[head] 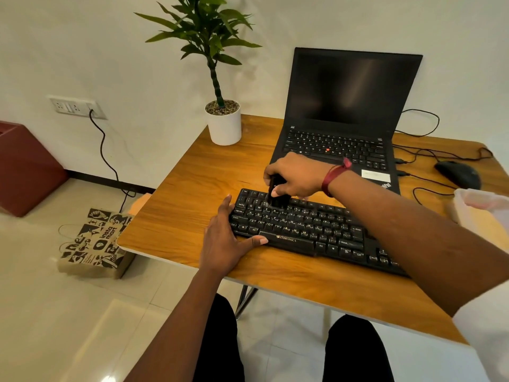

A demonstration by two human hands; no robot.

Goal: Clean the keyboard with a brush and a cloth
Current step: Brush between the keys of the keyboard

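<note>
A black Zebronics keyboard (311,230) lies at an angle on the wooden table (192,183). My right hand (296,173) grips a small black brush (276,195) whose bristles rest on the upper-left keys. My left hand (224,238) lies flat at the keyboard's left end, fingers along its side and thumb against the front edge. A pale cloth (482,208) sits at the table's right edge, partly cut off by the frame.
An open black laptop (347,111) stands behind the keyboard. A potted plant (223,119) sits at the back left corner, a black mouse (458,173) with cables at the back right. A printed paper bag (95,244) stands on the floor to the left.
</note>
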